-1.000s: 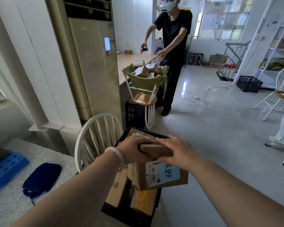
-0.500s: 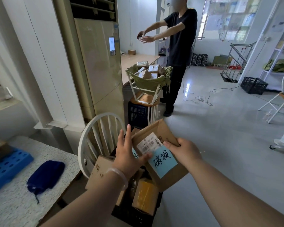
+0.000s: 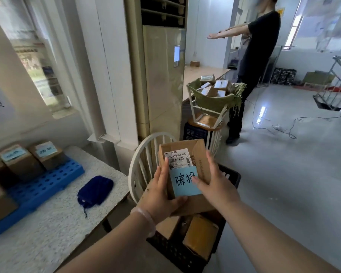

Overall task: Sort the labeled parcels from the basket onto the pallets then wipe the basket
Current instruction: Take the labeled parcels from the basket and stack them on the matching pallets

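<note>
Turned from its earlier tilt, the cardboard parcel (image 3: 202, 160) now stands upright between our hands, raised above the black lattice-walled basket (image 3: 231, 176). Our left hand (image 3: 159, 198) grips its lower left edge, fingers running up the side and thumb curled across the front. Our right hand (image 3: 215, 184) holds the right side, thumb pressed on the smooth pale-blue label (image 3: 182, 182), which carries handwritten characters. A white barcode sticker (image 3: 178, 157) sits just above that label. A yellow wrapped parcel (image 3: 201, 235) lies in the basket below. To the left, a perforated blue plastic pallet (image 3: 43, 186) on the speckled table (image 3: 57, 223) bears boxy brown labeled parcels (image 3: 20, 164), with a soft dark-blue cloth (image 3: 96, 189) beside it.
</note>
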`<act>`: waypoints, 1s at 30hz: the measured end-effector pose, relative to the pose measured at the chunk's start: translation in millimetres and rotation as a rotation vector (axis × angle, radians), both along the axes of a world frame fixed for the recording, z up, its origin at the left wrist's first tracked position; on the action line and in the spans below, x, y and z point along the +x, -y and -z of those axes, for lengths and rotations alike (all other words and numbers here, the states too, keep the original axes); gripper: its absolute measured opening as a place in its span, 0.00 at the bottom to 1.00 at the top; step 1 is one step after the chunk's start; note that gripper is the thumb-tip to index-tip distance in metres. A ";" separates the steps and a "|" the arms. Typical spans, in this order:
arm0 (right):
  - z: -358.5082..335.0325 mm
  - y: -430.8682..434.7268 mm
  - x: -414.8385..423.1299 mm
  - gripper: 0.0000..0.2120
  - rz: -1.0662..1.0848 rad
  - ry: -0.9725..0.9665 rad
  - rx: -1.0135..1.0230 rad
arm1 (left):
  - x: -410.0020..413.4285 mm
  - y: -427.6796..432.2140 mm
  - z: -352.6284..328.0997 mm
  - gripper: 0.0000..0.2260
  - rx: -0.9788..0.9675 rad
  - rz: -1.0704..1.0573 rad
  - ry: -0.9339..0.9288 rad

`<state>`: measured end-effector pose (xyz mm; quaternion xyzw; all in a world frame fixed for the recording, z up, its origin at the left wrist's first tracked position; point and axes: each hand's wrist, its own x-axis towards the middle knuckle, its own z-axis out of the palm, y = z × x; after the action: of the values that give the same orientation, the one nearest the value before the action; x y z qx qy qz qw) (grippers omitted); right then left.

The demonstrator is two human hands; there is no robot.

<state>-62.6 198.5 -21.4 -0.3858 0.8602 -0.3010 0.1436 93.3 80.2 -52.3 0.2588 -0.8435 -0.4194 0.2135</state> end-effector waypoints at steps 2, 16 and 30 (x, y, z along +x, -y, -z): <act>-2.3 17.6 14.7 0.41 -0.161 -0.050 0.052 | 15.9 13.5 -4.2 0.53 0.034 -0.058 -0.012; 4.4 199.6 169.7 0.35 -0.551 -0.085 0.147 | 194.2 140.1 9.1 0.51 0.101 -0.437 0.018; 33.1 374.5 318.2 0.35 -0.717 0.005 0.128 | 347.8 276.0 22.6 0.52 0.230 -0.645 0.018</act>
<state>255.7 -175.9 -54.5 -0.6525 0.6869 -0.1782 0.2657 441.1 -195.9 -74.9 0.5385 -0.6673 -0.4201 0.2970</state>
